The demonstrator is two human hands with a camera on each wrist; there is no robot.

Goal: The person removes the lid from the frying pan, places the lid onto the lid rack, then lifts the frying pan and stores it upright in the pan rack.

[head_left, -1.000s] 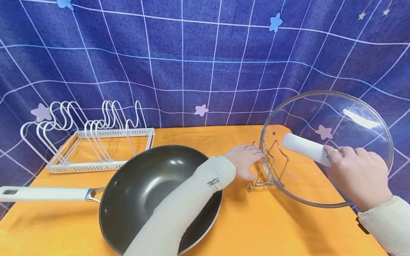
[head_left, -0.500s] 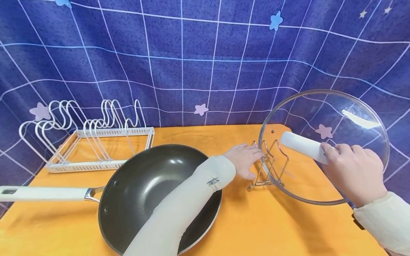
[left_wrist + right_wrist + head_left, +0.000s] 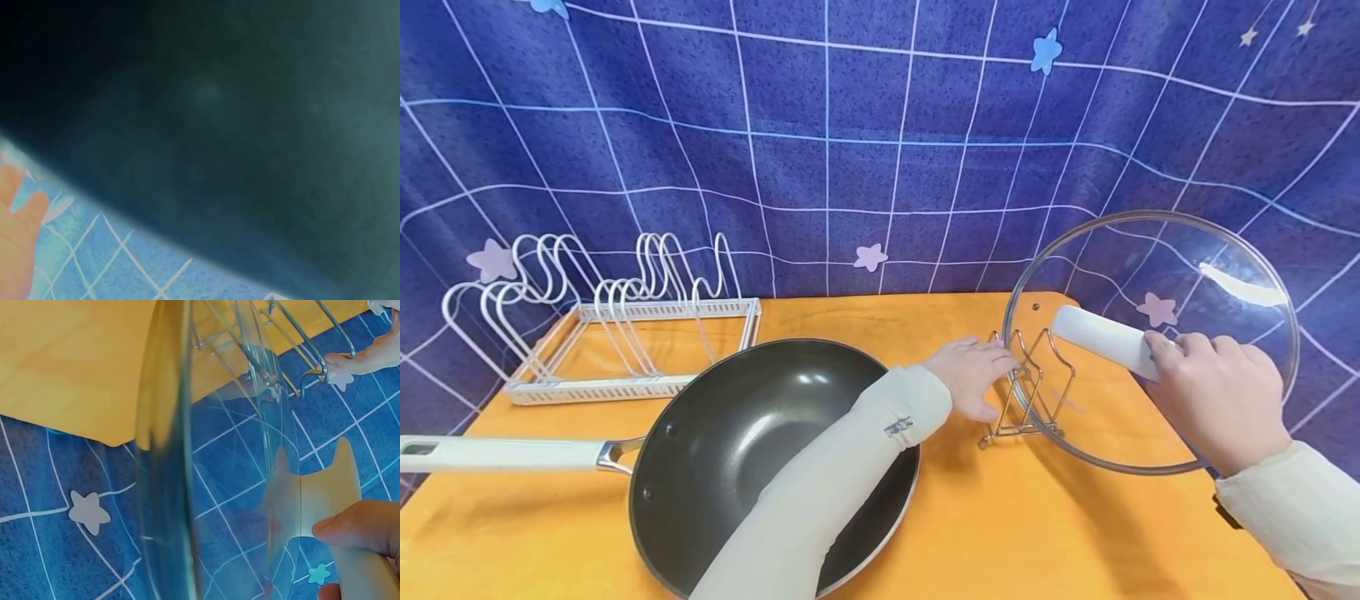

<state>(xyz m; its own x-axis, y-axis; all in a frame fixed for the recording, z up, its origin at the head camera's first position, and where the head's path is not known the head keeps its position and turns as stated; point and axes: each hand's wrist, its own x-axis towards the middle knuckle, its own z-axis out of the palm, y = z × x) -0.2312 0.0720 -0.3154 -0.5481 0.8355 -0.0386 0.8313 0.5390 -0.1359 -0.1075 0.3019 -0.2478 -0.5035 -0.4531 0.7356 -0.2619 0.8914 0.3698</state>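
My right hand (image 3: 1221, 396) grips the white handle (image 3: 1105, 339) of a large round glass lid (image 3: 1157, 258) with a metal rim, held upright on edge. The lid's left edge overlaps a small wire lid rack (image 3: 1037, 387) on the table. In the right wrist view, the thumb (image 3: 356, 528) presses on the handle (image 3: 331, 487) beside the glass. My left hand (image 3: 972, 377) has its fingertips at the rack's left wires, thumb spread apart. A dark blur fills most of the left wrist view, with the left hand (image 3: 17, 244) at its lower left.
A dark wok (image 3: 767, 425) with a long cream handle (image 3: 505, 454) lies under the left forearm. Behind it at the left stands a white wire rack (image 3: 632, 387). A blue gridded curtain (image 3: 865, 150) hangs behind the orange-covered table (image 3: 1000, 533).
My right hand has shifted slightly left with the glass lid, bringing its rim further across the small rack. The left hand, the wok and both racks stay put.
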